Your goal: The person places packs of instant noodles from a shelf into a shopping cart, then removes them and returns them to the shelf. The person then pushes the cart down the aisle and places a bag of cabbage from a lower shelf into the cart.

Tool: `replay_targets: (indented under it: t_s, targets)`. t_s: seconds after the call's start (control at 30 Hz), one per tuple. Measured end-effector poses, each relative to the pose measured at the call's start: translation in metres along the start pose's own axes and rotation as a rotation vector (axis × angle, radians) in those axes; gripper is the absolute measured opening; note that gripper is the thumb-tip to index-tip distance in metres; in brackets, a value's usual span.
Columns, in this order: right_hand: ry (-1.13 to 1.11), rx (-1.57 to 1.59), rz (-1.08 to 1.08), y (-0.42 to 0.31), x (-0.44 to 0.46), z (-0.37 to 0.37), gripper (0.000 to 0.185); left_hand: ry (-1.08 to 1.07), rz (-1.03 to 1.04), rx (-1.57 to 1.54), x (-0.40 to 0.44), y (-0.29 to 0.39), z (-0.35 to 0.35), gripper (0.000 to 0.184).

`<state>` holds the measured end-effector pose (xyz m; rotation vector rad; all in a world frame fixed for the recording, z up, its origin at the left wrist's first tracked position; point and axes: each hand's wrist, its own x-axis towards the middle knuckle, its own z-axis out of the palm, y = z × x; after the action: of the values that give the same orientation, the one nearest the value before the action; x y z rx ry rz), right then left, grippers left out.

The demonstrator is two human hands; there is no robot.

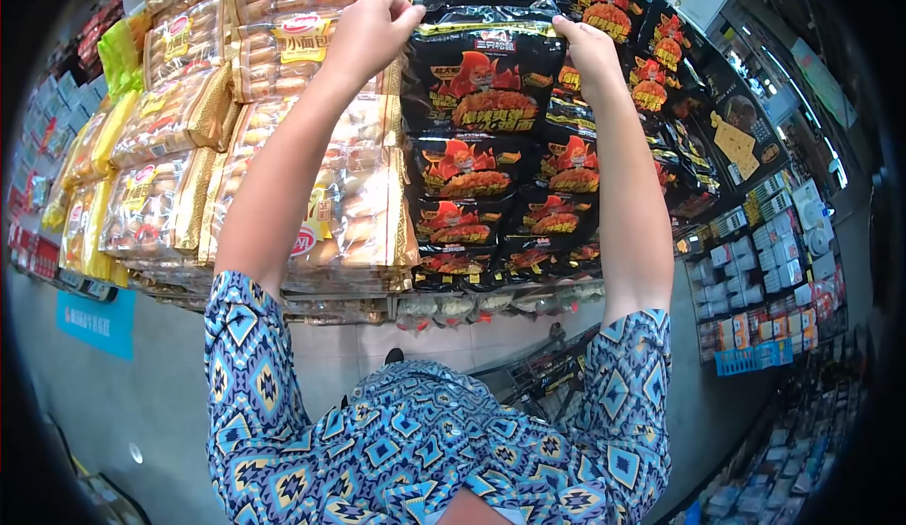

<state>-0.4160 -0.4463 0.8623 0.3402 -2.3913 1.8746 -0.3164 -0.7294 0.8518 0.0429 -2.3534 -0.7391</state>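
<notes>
A black noodle packet with a red flame-haired cartoon figure and a picture of noodles faces me. My left hand pinches its upper left corner between thumb and fingers. At the upper right corner, my right hand is closed on the edge in the same way. Between the hands the packet's top edge is stretched nearly straight, with a yellow strip along it. Matching black packets are piled below it. Whether the held packet rests on those behind it, I cannot tell.
Clear packs of small bread rolls with gold edges are stacked to the left. A yellow bag sits at the far left. On the right are a black box picturing a cracker and a shelf of goods with a blue basket.
</notes>
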Motion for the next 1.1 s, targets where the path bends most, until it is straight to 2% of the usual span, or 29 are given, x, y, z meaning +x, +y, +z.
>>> replay_targets:
  t_s: [0.07,0.1,0.13,0.2,0.23,0.27,0.33,0.37,0.4,0.47,0.67,0.73,0.77,0.83,0.87,0.93,0.97,1.1]
  targets:
    - [0.032,0.037,-0.055,0.005,-0.007,-0.001,0.041,0.055,0.089,-0.319,-0.007,-0.011,0.002,0.043]
    - [0.000,0.000,-0.036,0.006,-0.015,-0.005,0.037,-0.039,0.049,-0.384,-0.012,-0.018,0.001,0.058]
    - [0.013,-0.078,-0.023,0.008,-0.023,-0.009,0.045,-0.049,0.045,-0.385,-0.019,-0.028,0.002,0.058]
    - [-0.049,-0.159,-0.156,0.019,-0.044,-0.019,0.060,-0.377,0.063,-0.349,-0.035,-0.046,0.008,0.057]
    - [-0.102,-0.214,-0.189,0.028,-0.050,-0.022,0.063,-0.566,-0.046,-0.400,-0.051,-0.029,-0.004,0.067]
    - [-0.157,-0.269,-0.224,0.036,-0.056,-0.024,0.066,-0.712,-0.051,-0.348,-0.056,-0.031,0.000,0.069]
    - [-0.180,-0.344,-0.173,0.051,-0.065,-0.024,0.074,-0.648,0.120,-0.212,-0.072,-0.046,0.024,0.070]
    - [-0.210,-0.390,-0.186,0.060,-0.066,-0.025,0.075,-0.501,0.213,-0.083,-0.078,-0.054,0.035,0.074]
    - [-0.239,-0.435,-0.200,0.063,-0.068,-0.024,0.077,-0.506,0.211,-0.088,-0.078,-0.049,0.037,0.074]
    - [-0.236,-0.433,-0.189,0.066,-0.076,-0.019,0.077,-0.627,0.002,0.057,-0.078,-0.039,0.036,0.064]
    - [-0.240,-0.586,-0.278,0.077,-0.081,-0.015,0.069,-0.559,0.088,-0.102,-0.075,-0.057,0.053,0.055]
    - [-0.230,-0.539,-0.287,0.084,-0.078,-0.014,0.060,-0.631,-0.037,-0.047,-0.077,-0.042,0.042,0.057]
    - [-0.230,-0.539,-0.289,0.086,-0.077,-0.017,0.060,-0.630,-0.037,-0.046,-0.079,-0.040,0.039,0.057]
    - [-0.238,-0.456,-0.212,0.070,-0.089,-0.017,0.048,-0.518,0.109,-0.160,-0.086,-0.036,0.034,0.061]
    - [-0.234,-0.456,-0.215,0.079,-0.086,-0.017,0.048,-0.516,0.113,-0.160,-0.090,-0.032,0.031,0.061]
    - [-0.223,-0.444,-0.341,0.089,-0.079,-0.016,0.036,-0.514,0.063,-0.173,-0.092,-0.025,0.024,0.063]
    - [-0.244,-0.465,-0.374,0.093,-0.077,-0.019,0.033,-0.485,0.061,-0.171,-0.092,-0.029,0.028,0.058]
    - [-0.211,-0.580,-0.463,0.081,-0.084,-0.019,0.032,-0.555,-0.042,-0.171,-0.083,-0.035,0.036,0.054]
